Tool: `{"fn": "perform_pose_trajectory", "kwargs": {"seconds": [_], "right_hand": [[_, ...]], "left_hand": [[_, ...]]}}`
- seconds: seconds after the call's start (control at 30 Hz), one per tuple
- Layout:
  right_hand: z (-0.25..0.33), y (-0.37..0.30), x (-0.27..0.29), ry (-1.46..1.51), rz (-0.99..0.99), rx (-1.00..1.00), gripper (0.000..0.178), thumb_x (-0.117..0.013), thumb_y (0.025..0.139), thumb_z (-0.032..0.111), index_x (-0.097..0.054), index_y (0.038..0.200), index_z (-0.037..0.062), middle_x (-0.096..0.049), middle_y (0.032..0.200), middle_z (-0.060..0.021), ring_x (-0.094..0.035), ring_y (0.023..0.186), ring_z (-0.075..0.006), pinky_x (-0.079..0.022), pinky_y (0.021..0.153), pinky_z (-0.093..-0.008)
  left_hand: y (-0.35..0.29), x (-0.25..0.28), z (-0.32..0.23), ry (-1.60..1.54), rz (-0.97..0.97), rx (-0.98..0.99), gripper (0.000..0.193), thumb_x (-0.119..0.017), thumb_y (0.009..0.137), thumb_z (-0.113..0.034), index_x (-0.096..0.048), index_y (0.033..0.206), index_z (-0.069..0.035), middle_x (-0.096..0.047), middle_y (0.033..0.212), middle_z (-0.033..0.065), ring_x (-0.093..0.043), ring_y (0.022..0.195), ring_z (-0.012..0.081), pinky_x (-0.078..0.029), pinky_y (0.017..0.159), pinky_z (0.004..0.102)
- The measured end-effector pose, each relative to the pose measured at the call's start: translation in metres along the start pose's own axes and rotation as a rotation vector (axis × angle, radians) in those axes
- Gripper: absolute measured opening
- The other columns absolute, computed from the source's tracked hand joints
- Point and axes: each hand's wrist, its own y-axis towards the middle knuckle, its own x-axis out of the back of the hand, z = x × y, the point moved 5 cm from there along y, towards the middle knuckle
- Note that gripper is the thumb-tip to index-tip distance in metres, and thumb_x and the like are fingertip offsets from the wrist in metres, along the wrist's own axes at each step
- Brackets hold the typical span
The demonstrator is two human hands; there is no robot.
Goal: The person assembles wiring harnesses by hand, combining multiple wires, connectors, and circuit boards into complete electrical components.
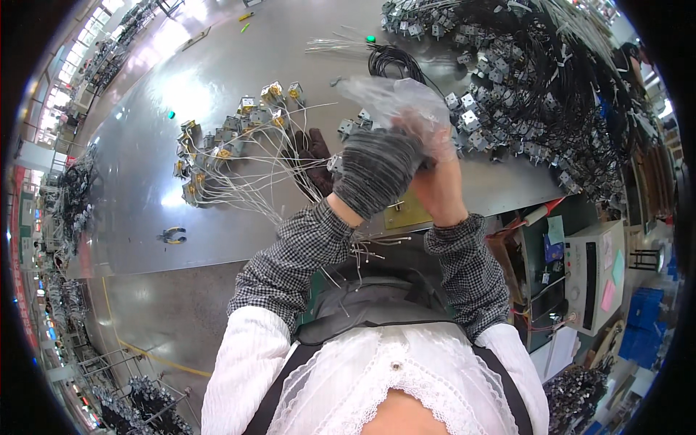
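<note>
My left hand (378, 171), in a dark grey striped knit glove, is closed and angled up to the right, against my right hand. What its fingers hold is hidden. My bare right hand (433, 141) grips a sheet of clear plastic film (391, 98), which covers its fingers and spreads out to the left; blur hides the fingertips. Beneath the hands, small metal parts (346, 129) lie on the steel table (138, 217). A dark brown glove (315, 152) rests left of my left hand, under thin pale wires (246, 181).
Metal boxes with yellowish parts (225, 141) and wires form an arc to the left. Pliers (172, 235) lie near the front edge. A heap of metal parts with black cables (500, 80) fills the right. A black cable coil (395, 61) sits beyond my hands; a light-coloured machine (594, 272) stands lower right.
</note>
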Motion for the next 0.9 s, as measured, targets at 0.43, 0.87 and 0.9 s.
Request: {"fn": "perform_pose_trajectory", "kwargs": {"seconds": [0.43,0.87,0.9], "right_hand": [[0.007,-0.008,0.028,-0.04,0.034,-0.122,0.088,-0.023,0.102,0.075,-0.034,0.158,0.008,-0.044,0.157,-0.0223,-0.042,0.145,-0.0384,-0.037,0.12,-0.0526],[-0.005,0.008,0.007,-0.035,0.037,-0.05,0.064,-0.043,0.11,0.049,-0.027,0.163,0.0165,-0.04,0.16,-0.0183,-0.045,0.142,-0.0342,-0.043,0.114,-0.0524],[-0.009,0.012,0.016,0.052,-0.065,-0.099,0.061,-0.043,0.109,0.049,-0.036,0.158,0.0129,-0.046,0.155,-0.0184,-0.048,0.14,-0.0321,-0.043,0.114,-0.051]], "left_hand": [[-0.008,-0.017,-0.012,-0.59,0.077,-0.043,0.023,-0.072,0.09,-0.033,-0.069,0.098,-0.012,-0.067,0.085,0.0104,-0.067,0.078,0.0326,-0.053,0.069,0.0437],[-0.023,-0.011,-0.024,-0.833,0.101,-0.231,0.022,-0.078,0.09,-0.022,-0.072,0.104,-0.006,-0.07,0.096,0.0132,-0.07,0.088,0.0341,-0.057,0.076,0.0405],[-0.024,-0.012,-0.021,-0.832,0.101,-0.223,0.022,-0.078,0.09,-0.022,-0.072,0.104,-0.006,-0.07,0.096,0.0132,-0.07,0.088,0.0341,-0.057,0.076,0.0405]]}}
